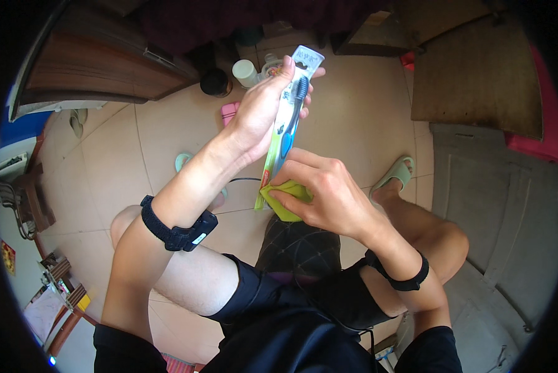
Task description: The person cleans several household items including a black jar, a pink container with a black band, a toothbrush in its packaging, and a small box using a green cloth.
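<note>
A packaged toothbrush point(288, 126) with a dark head and a blue and dark handle slants across the middle of the view. Around its upper part is my left hand point(265, 102), thumb on the front and fingers behind the pack. My right hand point(325, 191) pinches a yellow-green cloth point(286, 200) against the pack's lower end. The cloth covers part of that end, and its far side is hidden by my right fingers. Printed writing shows on the pack.
Beyond my left hand, a white-lidded jar point(245, 72), a dark jar point(215, 83) and a pink case point(229, 112) rest on the tiled floor point(353, 107). A dark quilted seat point(302, 247) is between my legs. Grey cabinet doors point(474, 186) stand at right.
</note>
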`<state>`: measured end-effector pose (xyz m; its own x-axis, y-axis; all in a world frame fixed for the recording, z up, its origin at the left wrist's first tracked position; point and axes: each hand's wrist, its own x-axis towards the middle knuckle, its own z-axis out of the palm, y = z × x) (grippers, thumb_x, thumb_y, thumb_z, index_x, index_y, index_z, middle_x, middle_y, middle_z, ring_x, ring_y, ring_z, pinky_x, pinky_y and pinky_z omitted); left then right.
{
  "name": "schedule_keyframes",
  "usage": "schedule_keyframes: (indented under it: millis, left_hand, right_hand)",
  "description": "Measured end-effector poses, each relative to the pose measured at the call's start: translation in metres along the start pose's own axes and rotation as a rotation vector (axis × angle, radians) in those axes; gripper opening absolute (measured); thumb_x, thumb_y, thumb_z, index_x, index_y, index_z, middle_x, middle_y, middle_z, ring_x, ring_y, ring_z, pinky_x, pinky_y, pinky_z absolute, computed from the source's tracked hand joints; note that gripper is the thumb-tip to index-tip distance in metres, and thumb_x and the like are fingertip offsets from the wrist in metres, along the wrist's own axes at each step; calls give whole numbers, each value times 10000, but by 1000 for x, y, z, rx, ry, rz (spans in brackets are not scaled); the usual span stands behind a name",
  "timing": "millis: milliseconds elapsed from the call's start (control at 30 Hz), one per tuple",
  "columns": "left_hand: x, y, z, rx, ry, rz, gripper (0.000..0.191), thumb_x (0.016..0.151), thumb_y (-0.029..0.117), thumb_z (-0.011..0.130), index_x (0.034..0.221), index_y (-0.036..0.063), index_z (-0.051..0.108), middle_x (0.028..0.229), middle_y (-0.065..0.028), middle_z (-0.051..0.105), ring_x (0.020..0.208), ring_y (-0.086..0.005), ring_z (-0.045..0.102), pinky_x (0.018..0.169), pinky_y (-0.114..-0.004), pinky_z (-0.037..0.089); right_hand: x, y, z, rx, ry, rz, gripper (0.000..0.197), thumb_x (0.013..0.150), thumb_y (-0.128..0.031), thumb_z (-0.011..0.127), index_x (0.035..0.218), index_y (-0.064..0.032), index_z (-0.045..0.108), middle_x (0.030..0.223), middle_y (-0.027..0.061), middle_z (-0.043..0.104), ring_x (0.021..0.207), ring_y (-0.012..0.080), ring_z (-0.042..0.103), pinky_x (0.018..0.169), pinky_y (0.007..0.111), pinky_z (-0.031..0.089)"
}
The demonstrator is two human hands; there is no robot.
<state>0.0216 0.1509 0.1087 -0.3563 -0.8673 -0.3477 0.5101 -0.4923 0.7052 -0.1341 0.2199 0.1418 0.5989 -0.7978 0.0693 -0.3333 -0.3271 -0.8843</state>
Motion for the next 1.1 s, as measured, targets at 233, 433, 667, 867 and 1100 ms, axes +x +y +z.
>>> schedule_keyframes:
  millis: [233, 433, 667, 867, 1100]
  left_hand:
    - [-5, 11, 5, -59, -141, -60, 606, 1092, 454, 295, 1308, -52, 548, 924, -43, 569, 839, -106, 545, 766, -261, 506]
    - [-3, 10, 2, -38, -75, 14, 594, 1091, 450, 302, 1293, -53, 545, 936, -58, 581, 846, -120, 554, 759, -262, 506]
    - [-2, 0, -5, -104, -150, -42, 594, 1088, 446, 322, 1344, -60, 497, 979, -69, 578, 859, -134, 565, 761, -260, 526]
    - [5, 5, -16, -123, -75, 48, 584, 1087, 428, 342, 1368, -70, 459, 1030, -86, 570, 897, -147, 557, 768, -283, 520]
    - [6, 5, -20, -98, 17, 88, 582, 1092, 412, 326, 1358, -90, 456, 1009, -86, 557, 876, -158, 538, 779, -288, 509]
  right_hand:
    - [8, 16, -35, -25, 399, 186, 161, 793, -102, 772, 864, 8, 678, 832, 128, 686, 766, 238, 697, 689, 342, 556]
    - [1, 6, -20, -33, 98, -13, 130, 790, -49, 749, 872, 12, 669, 838, 130, 657, 754, 262, 685, 686, 381, 562]
    - [5, 11, -26, -107, 349, 84, 142, 770, -55, 767, 854, 4, 669, 824, 135, 665, 740, 250, 685, 663, 356, 546]
    - [-1, 0, -13, -35, 65, 34, 116, 771, -10, 730, 846, 13, 646, 871, 138, 665, 774, 278, 691, 705, 367, 573]
    - [-4, 5, -18, -72, 183, 75, 131, 776, -39, 748, 852, 12, 654, 844, 159, 663, 762, 284, 680, 722, 392, 550]
